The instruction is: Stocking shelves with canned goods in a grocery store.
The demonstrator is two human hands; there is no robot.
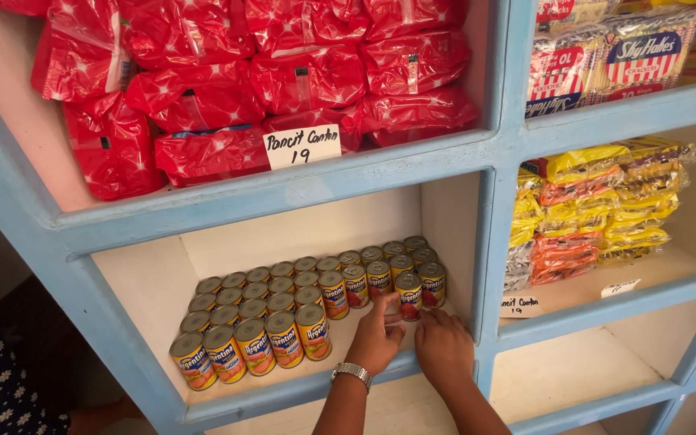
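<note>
Nearest the lens: left hand (pixel 376 338), a metal wristwatch (pixel 352 372) on its wrist, and right hand (pixel 443 346), side by side at the front edge of the middle shelf (pixel 163 282), toward its right corner. Left fingers (pixel 386 310) lightly spread, tips touching the base of a front can (pixel 409 295) with a yellow and red label; thumb against the right hand. Right fingers (pixel 438 320) close together, flat on the shelf floor just below that can, pinching nothing.

Largest around them: the light blue shelving frame (pixel 493 234). On the shelf above, a heap of red plastic packs (pixel 283 80) with a handwritten white tag (pixel 301 146) at its front edge. In the right bay, stacked yellow and orange packets (pixel 598 209); above those, striped cracker packs (pixel 606 56).

On the middle shelf, rows of cans (pixel 283 306) from near the left front corner back to the right wall, upright, touching. Touched can at the right end of the rows, beside another can (pixel 432 283).
</note>
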